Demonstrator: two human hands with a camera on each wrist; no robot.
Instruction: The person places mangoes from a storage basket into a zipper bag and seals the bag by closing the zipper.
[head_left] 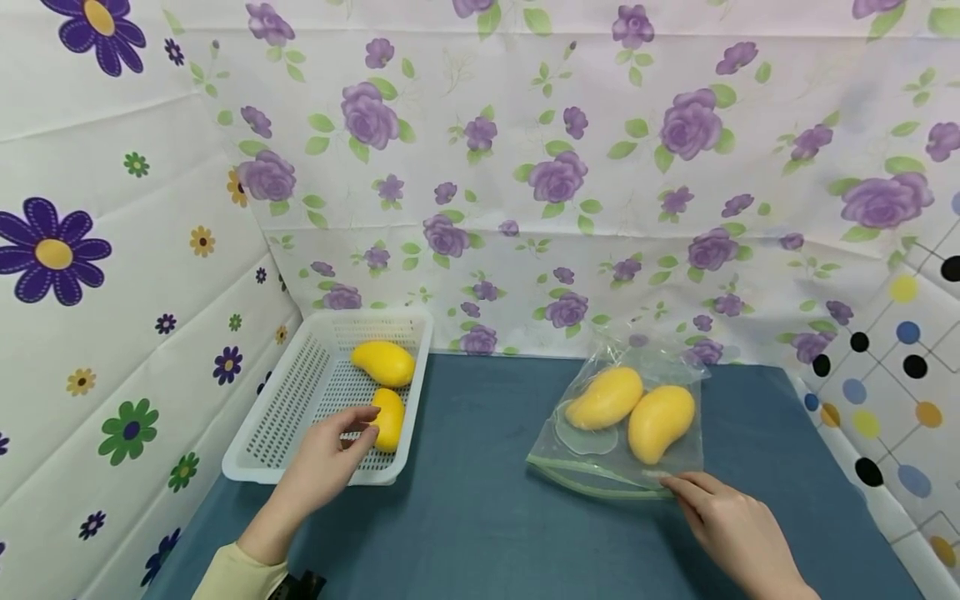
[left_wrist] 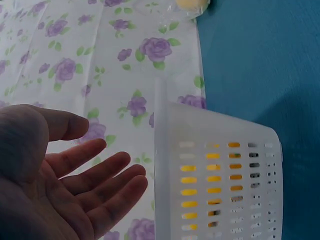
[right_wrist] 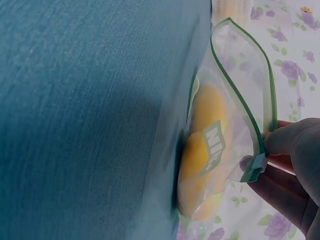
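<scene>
My left hand (head_left: 326, 458) is over the front of a white perforated plastic basket (head_left: 322, 379), fingers loosely bent and nothing held. Its fingertips overlap the nearer yellow mango (head_left: 390, 422) in the head view; another mango (head_left: 382, 363) lies behind it. The left wrist view shows this palm with its fingers (left_wrist: 117, 187) spread, above the basket wall. My right hand (head_left: 738, 529) pinches the right corner of a clear zip bag (head_left: 551, 442) by a pale slider (right_wrist: 258, 162). The bag's green-edged mouth gapes toward me. Inside lie two mangoes, left (head_left: 606, 398) and right (head_left: 660, 423).
Basket and bag stand on a blue table cover (head_left: 480, 500), with a strip of it between them. A flowered sheet (head_left: 487, 208) rises at the back, a daisy-print one (head_left: 150, 333) on the left and a dotted one (head_left: 892, 417) on the right.
</scene>
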